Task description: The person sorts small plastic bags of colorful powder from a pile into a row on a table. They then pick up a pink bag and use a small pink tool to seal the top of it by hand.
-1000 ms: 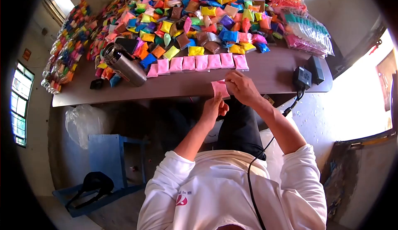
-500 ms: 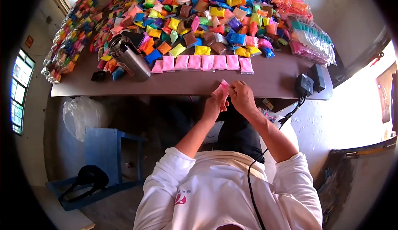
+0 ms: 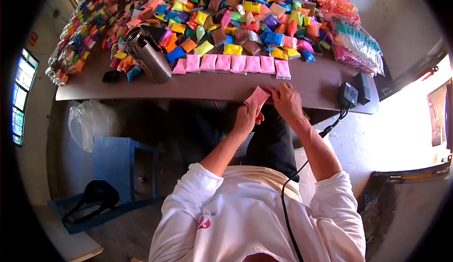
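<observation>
My left hand [image 3: 246, 118] pinches a pink packet [image 3: 257, 96] by its lower end, just off the near edge of the table. Beside it, to the right, my right hand [image 3: 288, 100] is closed, with a small dark pink piece [image 3: 269, 88] showing at its fingertips; what that piece is I cannot make out. A gap separates the right fingertips from the packet. Beyond both hands, several flat pink packets [image 3: 222, 63] lie side by side in a row on the table.
A steel flask [image 3: 150, 59] leans left of the row on the brown table [image 3: 207, 89]. Colourful packets [image 3: 226, 19] are heaped behind. A black box with cables [image 3: 348, 95] sits at the right edge; one cable runs across my body. A blue chair [image 3: 113, 167] stands lower left.
My right hand has moved right and slightly up, away from the packet, with the small pink piece now at its fingertips. The packet in my left hand is more exposed. The view has shifted slightly.
</observation>
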### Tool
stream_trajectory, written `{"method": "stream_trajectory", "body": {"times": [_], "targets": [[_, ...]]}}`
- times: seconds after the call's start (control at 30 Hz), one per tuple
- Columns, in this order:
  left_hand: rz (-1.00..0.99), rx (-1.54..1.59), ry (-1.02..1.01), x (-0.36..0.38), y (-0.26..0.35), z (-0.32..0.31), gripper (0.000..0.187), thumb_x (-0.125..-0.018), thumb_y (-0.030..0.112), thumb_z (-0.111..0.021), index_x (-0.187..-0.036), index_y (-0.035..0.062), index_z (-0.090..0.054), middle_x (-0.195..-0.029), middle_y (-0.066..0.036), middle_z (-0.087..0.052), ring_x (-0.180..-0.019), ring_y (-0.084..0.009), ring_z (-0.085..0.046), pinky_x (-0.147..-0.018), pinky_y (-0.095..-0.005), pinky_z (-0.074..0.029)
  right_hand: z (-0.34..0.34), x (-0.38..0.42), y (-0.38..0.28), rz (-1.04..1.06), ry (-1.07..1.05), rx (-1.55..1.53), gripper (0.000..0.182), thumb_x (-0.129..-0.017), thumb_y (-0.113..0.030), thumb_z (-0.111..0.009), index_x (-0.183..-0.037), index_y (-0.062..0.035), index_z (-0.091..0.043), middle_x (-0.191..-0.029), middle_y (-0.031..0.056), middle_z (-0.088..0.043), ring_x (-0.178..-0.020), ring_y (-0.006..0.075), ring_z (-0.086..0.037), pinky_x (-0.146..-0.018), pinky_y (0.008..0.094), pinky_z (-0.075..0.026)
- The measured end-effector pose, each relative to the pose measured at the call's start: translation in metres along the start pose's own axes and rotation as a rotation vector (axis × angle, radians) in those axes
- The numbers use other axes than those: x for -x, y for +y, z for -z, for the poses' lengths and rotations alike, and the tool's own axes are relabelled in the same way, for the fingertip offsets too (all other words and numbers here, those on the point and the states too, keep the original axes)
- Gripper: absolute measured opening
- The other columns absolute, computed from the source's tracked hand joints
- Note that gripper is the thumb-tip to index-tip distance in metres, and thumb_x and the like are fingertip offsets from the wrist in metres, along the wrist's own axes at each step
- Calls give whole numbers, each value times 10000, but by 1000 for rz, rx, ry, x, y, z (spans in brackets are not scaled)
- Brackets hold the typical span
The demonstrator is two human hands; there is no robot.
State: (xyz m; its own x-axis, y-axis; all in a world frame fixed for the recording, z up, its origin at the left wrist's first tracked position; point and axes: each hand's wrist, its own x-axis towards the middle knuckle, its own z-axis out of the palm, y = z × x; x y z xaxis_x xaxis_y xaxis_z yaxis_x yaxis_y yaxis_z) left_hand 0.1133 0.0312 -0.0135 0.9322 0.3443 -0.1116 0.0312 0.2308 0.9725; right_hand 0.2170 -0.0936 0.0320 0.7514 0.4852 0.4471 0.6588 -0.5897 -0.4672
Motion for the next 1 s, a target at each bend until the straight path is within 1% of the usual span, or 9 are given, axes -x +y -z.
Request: {"method": "stream_trajectory", "body": {"times": [0.07, 0.17, 0.27, 0.37, 0.47, 0.63, 0.73, 0.8, 1.0], "targets": [[21, -18, -47, 2, -4, 6, 581, -905, 596, -446, -614, 95, -491, -613, -72, -621, -532, -121, -591, -516, -227, -465, 5, -1, 1, -17, -43, -79, 120, -846, -137, -565, -846, -20, -539, -864, 190, -593, -787, 402, -588, -666, 471, -475], [47, -39, -58, 1, -12, 8, 580, -896, 606, -461, -665, 79, -532, -605, -62, -605, -515, -132, -571, -499, -238, -438, 16, -2, -21, 27, -104, -193, 101, -834, -123, -557, -864, -27, -547, -845, 186, -607, -778, 399, -590, -652, 464, -468], [4, 35, 14, -1, -6, -2, 615, -934, 568, -412, -630, 45, -519, -522, -46, -510, -438, -119, -514, -417, -232, -361, -1, -4, -29, 221, -94, -28, 154, -823, -195, -569, -794, -44, -562, -779, 164, -594, -739, 376, -591, -617, 454, -464], [44, 4, 10, -3, -1, -2, 630, -932, 582, -397, -640, 40, -533, -519, -53, -521, -437, -112, -512, -421, -236, -371, -8, -16, -21, 228, -131, 53, 155, -818, -201, -562, -797, -47, -559, -772, 162, -602, -732, 369, -601, -613, 456, -469], [59, -23, -79, -2, 5, 4, 598, -903, 604, -446, -639, 75, -528, -614, -74, -604, -511, -124, -539, -510, -236, -417, -5, -25, -17, 110, -201, 82, 162, -810, -198, -574, -783, -38, -560, -746, 161, -609, -716, 362, -604, -606, 437, -468], [3, -68, -18, 4, -8, 4, 635, -937, 561, -405, -590, 39, -510, -510, -55, -517, -450, -119, -527, -435, -240, -390, 8, -17, -28, -2, -200, -83, 148, -820, -169, -560, -778, -28, -569, -766, 178, -618, -734, 369, -605, -621, 446, -470], [14, -41, -33, 7, -5, 3, 623, -925, 570, -425, -588, 51, -491, -535, -49, -525, -480, -122, -532, -476, -242, -407, 9, -4, -30, 149, -194, -94, 144, -810, -156, -580, -773, -18, -562, -758, 180, -613, -728, 375, -599, -616, 449, -466], [41, -11, -37, 6, -3, 3, 608, -913, 578, -446, -591, 63, -474, -568, -50, -548, -507, -125, -535, -517, -239, -423, 9, -2, -25, 128, -217, -117, 140, -808, -151, -585, -775, -17, -559, -755, 179, -610, -727, 376, -596, -614, 450, -463], [-40, -23, -28, 0, 1, -5, 531, -965, 485, -422, -640, 71, -493, -553, -37, -531, -475, -120, -528, -447, -250, -400, 3, -8, -10, 69, -174, -98, 150, -808, -152, -600, -772, -13, -557, -756, 176, -612, -735, 377, -597, -627, 452, -465]]}}
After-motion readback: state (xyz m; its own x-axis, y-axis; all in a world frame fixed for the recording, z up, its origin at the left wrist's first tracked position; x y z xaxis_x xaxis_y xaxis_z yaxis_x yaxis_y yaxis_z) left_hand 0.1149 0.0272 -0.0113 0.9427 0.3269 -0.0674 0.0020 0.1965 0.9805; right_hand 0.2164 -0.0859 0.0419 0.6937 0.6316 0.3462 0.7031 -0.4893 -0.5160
